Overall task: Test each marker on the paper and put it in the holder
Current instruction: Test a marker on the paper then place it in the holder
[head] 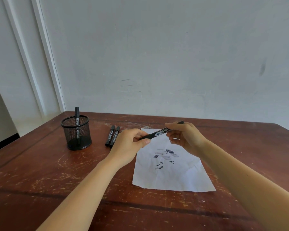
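Both hands hold one black marker (159, 133) level above the top of the white paper (172, 174). My left hand (130, 144) pinches its left end, where the cap sits. My right hand (185, 135) grips the barrel, whose far tip sticks out past the fingers. Black scribbles mark the paper's middle. Two more black markers (112, 136) lie side by side on the table, just left of my left hand. The black mesh holder (77, 133) stands at the far left with one marker (77, 117) upright inside it.
The worn red-brown wooden table (40, 180) reaches a grey wall at the back. A white door frame (40, 64) rises at the left behind the holder.
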